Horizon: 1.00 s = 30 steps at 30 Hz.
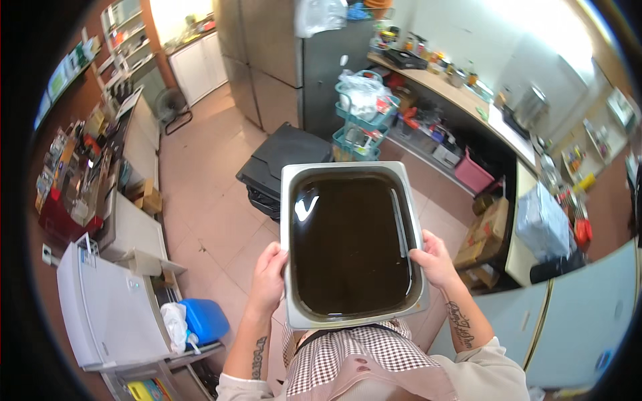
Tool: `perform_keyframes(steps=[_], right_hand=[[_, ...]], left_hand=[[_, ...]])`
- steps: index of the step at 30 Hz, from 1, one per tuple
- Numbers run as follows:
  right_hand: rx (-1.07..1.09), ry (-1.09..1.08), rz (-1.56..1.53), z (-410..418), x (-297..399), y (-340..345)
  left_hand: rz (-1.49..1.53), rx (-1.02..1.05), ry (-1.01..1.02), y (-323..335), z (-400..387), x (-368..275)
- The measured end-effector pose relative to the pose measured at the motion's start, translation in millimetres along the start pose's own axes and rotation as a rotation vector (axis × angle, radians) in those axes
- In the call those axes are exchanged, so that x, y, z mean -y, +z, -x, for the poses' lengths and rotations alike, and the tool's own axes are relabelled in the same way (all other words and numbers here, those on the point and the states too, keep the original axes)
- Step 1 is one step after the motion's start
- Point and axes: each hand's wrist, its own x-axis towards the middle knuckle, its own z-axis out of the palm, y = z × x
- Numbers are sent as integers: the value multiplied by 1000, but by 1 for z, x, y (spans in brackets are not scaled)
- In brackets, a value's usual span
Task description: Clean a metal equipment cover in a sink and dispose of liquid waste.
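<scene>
A rectangular stainless steel food pan (287,301) is held up in front of my checked apron (361,346). Dark brown liquid (346,245) fills much of it and reflects light near the upper left. My left hand (271,275) grips the pan's left rim and side, its fingers mostly hidden behind the wall. On the opposite side, my right hand (435,258) clasps the right rim, thumb on top and fingers underneath. The pan looks roughly level.
A black lidded bin (286,155) stands just beyond the pan, beside a teal tiered basket rack (363,118). Farther back is a steel refrigerator (271,55). A worktop (431,75) runs along the right, with cardboard boxes (484,233). A white chest freezer (110,306) and blue container (204,321) are left.
</scene>
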Motion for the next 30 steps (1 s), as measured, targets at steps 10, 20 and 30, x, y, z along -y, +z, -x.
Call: perform_keyframes(steps=[10, 20, 30], right_hand=[[-89, -59, 87, -195, 40, -62], [-132, -17, 135, -324, 47, -83], [-54, 3, 199, -421, 18, -118]], left_hand=[[-261, 148, 158, 52, -220, -17], [-386, 163, 127, 65, -360, -38], [-428, 127, 126, 63, -429, -18]])
